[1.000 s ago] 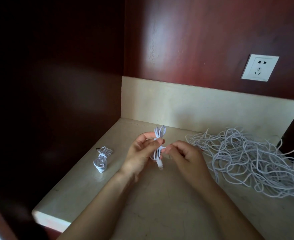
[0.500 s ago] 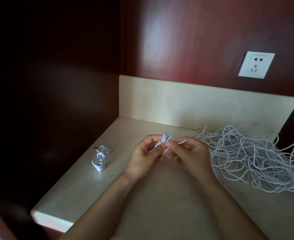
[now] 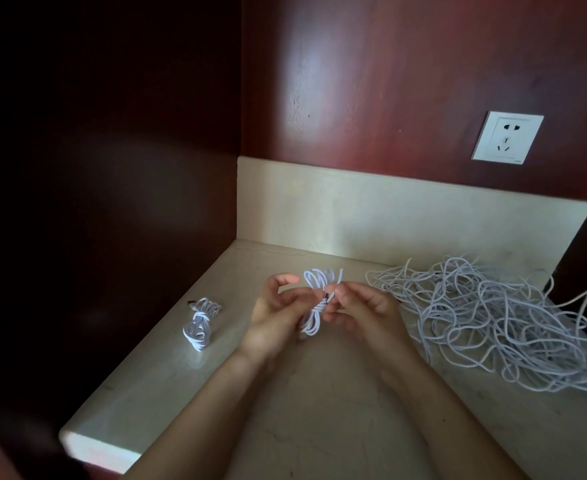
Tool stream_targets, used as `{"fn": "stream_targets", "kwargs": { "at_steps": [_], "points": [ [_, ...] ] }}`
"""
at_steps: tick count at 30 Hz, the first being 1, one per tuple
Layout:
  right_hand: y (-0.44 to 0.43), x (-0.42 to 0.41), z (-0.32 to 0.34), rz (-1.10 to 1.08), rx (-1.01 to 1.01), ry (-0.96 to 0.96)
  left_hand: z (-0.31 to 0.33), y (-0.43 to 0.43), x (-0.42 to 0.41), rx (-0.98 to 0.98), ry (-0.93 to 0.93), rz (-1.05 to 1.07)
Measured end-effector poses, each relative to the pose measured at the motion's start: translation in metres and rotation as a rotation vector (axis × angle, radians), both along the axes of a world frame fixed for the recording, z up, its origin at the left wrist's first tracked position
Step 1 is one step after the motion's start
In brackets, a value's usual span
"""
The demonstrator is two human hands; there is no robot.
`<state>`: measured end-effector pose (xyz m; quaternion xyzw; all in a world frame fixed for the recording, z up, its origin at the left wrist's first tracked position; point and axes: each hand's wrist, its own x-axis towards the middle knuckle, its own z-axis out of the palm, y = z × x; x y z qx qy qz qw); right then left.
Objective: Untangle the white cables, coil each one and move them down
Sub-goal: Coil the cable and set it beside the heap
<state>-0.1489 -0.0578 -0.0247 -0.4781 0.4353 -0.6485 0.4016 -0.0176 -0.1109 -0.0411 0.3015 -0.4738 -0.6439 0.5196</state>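
Observation:
Above the middle of the cream stone counter [image 3: 319, 427] I hold a small bundle of white cable [image 3: 314, 299], its loops standing upright and wound round the waist. My left hand [image 3: 274, 317] grips its lower part, index finger and thumb lifted apart above. My right hand [image 3: 361, 308] pinches the cable's loose end at the bundle's waist. A finished coiled cable [image 3: 200, 322] lies on the counter at the left. A large tangle of white cables [image 3: 499, 317] covers the right side.
The counter sits in a corner, with a dark wood panel on the left and a red-brown wall behind. A white wall socket [image 3: 506, 137] is mounted above the cream backsplash [image 3: 389, 216]. The counter's front left edge [image 3: 91, 448] drops off.
The bundle has turned from lying flat between my fingers to upright, with more wraps round its waist. My left index finger and thumb have lifted off it.

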Motion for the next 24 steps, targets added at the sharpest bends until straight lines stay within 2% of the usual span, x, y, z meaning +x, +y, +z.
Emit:
{"fn": "stream_targets", "kwargs": {
  "at_steps": [4, 7, 14, 18, 24],
  "points": [
    [0.0018, -0.0010, 0.0029, 0.046, 0.049, -0.059, 0.0036, -0.0010, 0.0023, 0.096, 0.079, -0.111],
    [0.0034, -0.0011, 0.0043, 0.074, 0.094, 0.002, 0.0084, 0.0039, 0.0040, 0.134, 0.182, -0.239],
    [0.0048, -0.0047, 0.0074, 0.083, 0.207, 0.060, 0.0074, 0.0020, 0.0063, 0.187, 0.169, -0.283],
    [0.0042, -0.0064, 0.0068, 0.033, 0.225, 0.118, 0.0062, 0.0048, 0.0047, 0.077, 0.124, -0.219],
    [0.0014, -0.0022, 0.0016, -0.140, 0.141, 0.174, 0.0043, 0.0042, -0.0005, -0.304, -0.125, 0.062]
  ]
}}
